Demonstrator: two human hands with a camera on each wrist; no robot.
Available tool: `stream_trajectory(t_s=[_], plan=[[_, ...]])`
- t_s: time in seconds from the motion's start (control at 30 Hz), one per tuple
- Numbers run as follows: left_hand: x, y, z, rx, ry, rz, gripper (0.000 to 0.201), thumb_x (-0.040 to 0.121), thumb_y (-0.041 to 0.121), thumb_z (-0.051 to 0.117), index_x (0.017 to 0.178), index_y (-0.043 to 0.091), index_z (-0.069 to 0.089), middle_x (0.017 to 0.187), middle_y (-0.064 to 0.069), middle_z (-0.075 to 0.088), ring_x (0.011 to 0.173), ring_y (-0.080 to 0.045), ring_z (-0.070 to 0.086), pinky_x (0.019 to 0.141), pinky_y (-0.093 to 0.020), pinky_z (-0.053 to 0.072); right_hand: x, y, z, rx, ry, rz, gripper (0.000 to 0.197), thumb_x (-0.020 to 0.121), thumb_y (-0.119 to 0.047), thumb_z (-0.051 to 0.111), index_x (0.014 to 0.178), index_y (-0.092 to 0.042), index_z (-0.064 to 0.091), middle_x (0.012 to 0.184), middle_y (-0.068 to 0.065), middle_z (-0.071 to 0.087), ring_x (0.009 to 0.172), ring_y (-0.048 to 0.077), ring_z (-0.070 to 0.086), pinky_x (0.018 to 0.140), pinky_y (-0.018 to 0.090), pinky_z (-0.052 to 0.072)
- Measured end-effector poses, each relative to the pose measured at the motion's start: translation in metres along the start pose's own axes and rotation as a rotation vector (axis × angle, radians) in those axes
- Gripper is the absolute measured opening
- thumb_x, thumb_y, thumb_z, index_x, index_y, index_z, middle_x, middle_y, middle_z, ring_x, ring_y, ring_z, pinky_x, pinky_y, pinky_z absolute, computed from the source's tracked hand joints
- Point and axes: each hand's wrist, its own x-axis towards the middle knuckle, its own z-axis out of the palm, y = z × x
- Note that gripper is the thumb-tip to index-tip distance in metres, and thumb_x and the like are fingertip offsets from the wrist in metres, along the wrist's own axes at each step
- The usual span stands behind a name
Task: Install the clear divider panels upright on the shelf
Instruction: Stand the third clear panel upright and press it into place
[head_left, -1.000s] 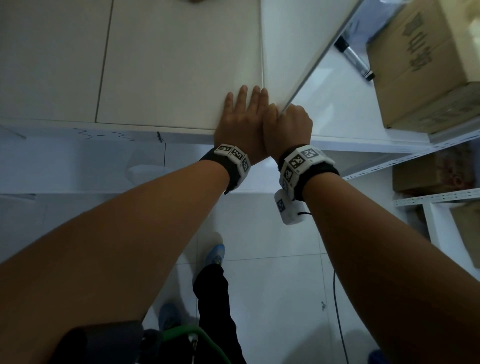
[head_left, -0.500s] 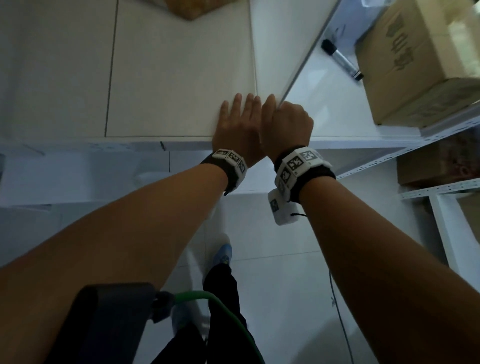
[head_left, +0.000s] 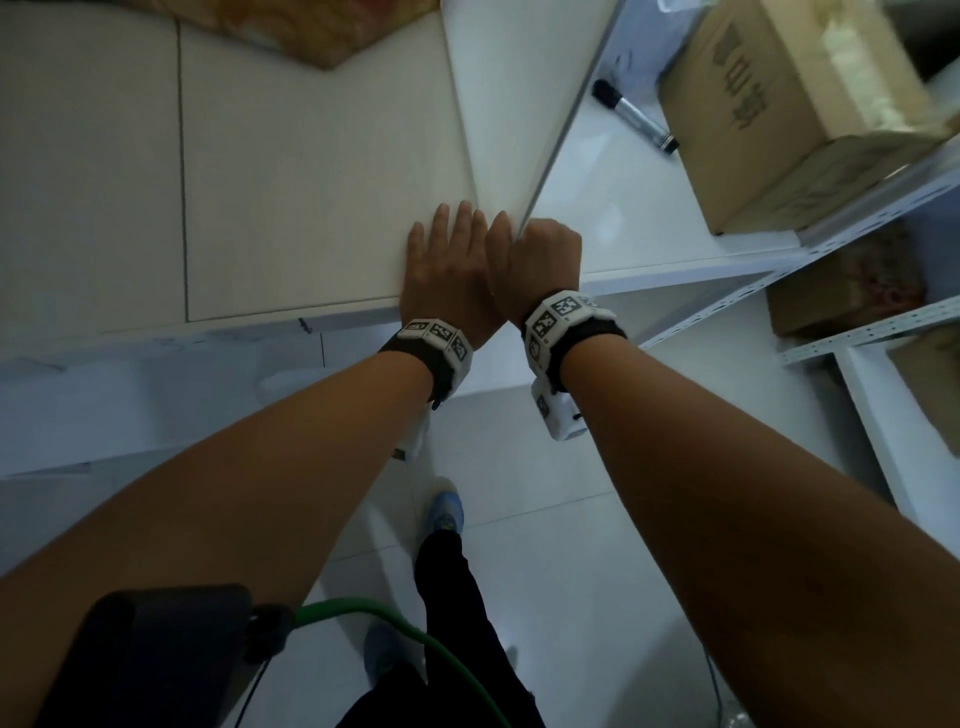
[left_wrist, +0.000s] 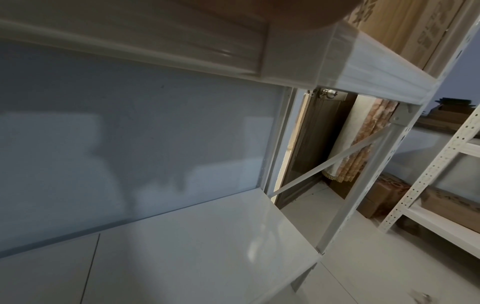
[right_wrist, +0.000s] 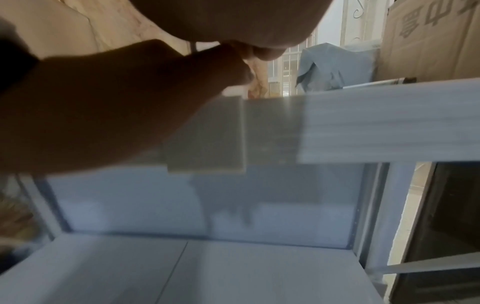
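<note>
the clear stiff plastic divider panel (head_left: 524, 104) stands upright on the white metal shelf (head_left: 649, 228); the right hand (head_left: 540, 260) pinches its near edge; the left hand (head_left: 452, 265) lies flat with straight fingers beside it; probably light, slippery, slightly flexible; best held low on the edge.
</note>
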Motion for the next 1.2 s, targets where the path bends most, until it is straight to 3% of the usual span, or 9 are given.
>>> stream_trajectory(t_s=[0.13, 0.43, 0.53, 0.6, 0.8, 0.9, 1.0, 1.07, 1.2], plan=[[-0.003, -0.001, 0.005, -0.013, 0.061, 0.031, 0.054, 0.091, 0.043, 0.044, 0.136, 0.013, 0.047, 0.147, -0.015, 0.048, 0.139, -0.035, 0.041, 0.112, -0.055, 0.031, -0.007, 0.000, 0.001, 0.073, 0.050, -0.006, 0.049, 0.073, -0.007, 0.065, 0.039, -0.015, 0.030, 0.030, 0.010, 0.039, 0.033, 0.015, 0.023, 0.039, 0.022, 0.027], [-0.004, -0.004, 0.009, -0.027, 0.141, 0.077, 0.053, 0.089, 0.040, 0.050, 0.131, 0.016, 0.031, 0.139, -0.018, 0.055, 0.131, -0.039, 0.049, 0.108, -0.058, 0.036, -0.007, -0.005, 0.008, 0.035, 0.070, 0.031, 0.067, 0.079, -0.011, 0.061, 0.052, -0.027, 0.002, 0.038, -0.004, 0.022, 0.031, 0.018, 0.022, 0.041, 0.023, 0.021], [-0.006, -0.004, 0.004, -0.003, 0.119, 0.096, 0.052, 0.088, 0.040, 0.049, 0.131, 0.016, 0.031, 0.138, -0.018, 0.055, 0.129, -0.039, 0.050, 0.107, -0.058, 0.038, -0.012, -0.002, 0.010, 0.007, 0.079, 0.065, 0.056, 0.086, -0.016, 0.057, 0.046, -0.021, 0.018, 0.036, 0.003, 0.032, 0.034, 0.020, 0.028, 0.042, 0.025, 0.025], [-0.005, -0.003, -0.002, 0.032, 0.081, 0.095, 0.054, 0.088, 0.039, 0.047, 0.134, 0.013, 0.036, 0.142, -0.017, 0.052, 0.132, -0.037, 0.048, 0.108, -0.057, 0.036, -0.017, -0.003, 0.006, -0.049, -0.050, 0.113, 0.047, 0.094, -0.023, 0.049, 0.050, -0.016, 0.034, 0.045, 0.010, 0.049, 0.043, 0.024, 0.039, 0.047, 0.029, 0.032], [-0.014, -0.014, -0.021, 0.100, -0.221, 0.118, 0.077, 0.089, 0.045, 0.020, 0.152, 0.001, 0.021, 0.161, -0.015, 0.020, 0.149, -0.031, 0.018, 0.120, -0.053, 0.013, -0.066, -0.015, 0.000, 0.116, -0.294, 0.559, 0.040, 0.091, -0.054, 0.034, 0.086, -0.017, 0.047, 0.081, 0.001, 0.059, 0.072, 0.024, 0.054, 0.064, 0.035, 0.041], [-0.042, -0.031, -0.027, 0.072, -0.280, 0.202, 0.087, 0.089, 0.056, 0.042, 0.153, 0.003, 0.017, 0.163, -0.013, 0.014, 0.151, -0.027, 0.012, 0.123, -0.045, 0.007, -0.112, -0.019, 0.000, 0.331, -0.486, 0.800, 0.039, 0.089, -0.050, 0.040, 0.085, -0.015, 0.055, 0.082, 0.004, 0.064, 0.076, 0.028, 0.061, 0.068, 0.039, 0.050], [-0.088, -0.045, -0.028, -0.159, -0.078, 0.158, 0.068, 0.087, 0.036, 0.060, 0.145, 0.005, 0.040, 0.154, -0.015, 0.037, 0.142, -0.030, 0.033, 0.120, -0.042, 0.021, -0.129, -0.023, -0.008, 0.614, -0.438, 1.043, 0.036, 0.089, -0.040, 0.043, 0.082, -0.008, 0.061, 0.082, 0.015, 0.071, 0.066, 0.028, 0.064, 0.063, 0.040, 0.055], [-0.115, -0.046, -0.024, -0.267, 0.083, 0.100, 0.049, 0.086, 0.027, 0.061, 0.131, 0.011, 0.056, 0.135, -0.011, 0.054, 0.123, -0.028, 0.050, 0.104, -0.041, 0.038, -0.122, -0.019, -0.015, 0.833, -0.401, 1.174, 0.033, 0.094, -0.032, 0.045, 0.094, -0.003, 0.060, 0.092, 0.018, 0.069, 0.069, 0.028, 0.064, 0.057, 0.035, 0.054], [-0.128, -0.021, -0.025, -0.603, -0.040, -0.221, 0.019, 0.093, 0.030, 0.058, 0.101, 0.016, 0.067, 0.105, -0.002, 0.065, 0.088, -0.020, 0.063, 0.084, -0.040, 0.053, -0.090, -0.001, -0.032, 1.058, -0.412, 1.233, 0.047, 0.097, -0.041, 0.047, 0.121, -0.001, 0.051, 0.110, 0.017, 0.063, 0.097, 0.030, 0.064, 0.067, 0.039, 0.058]])
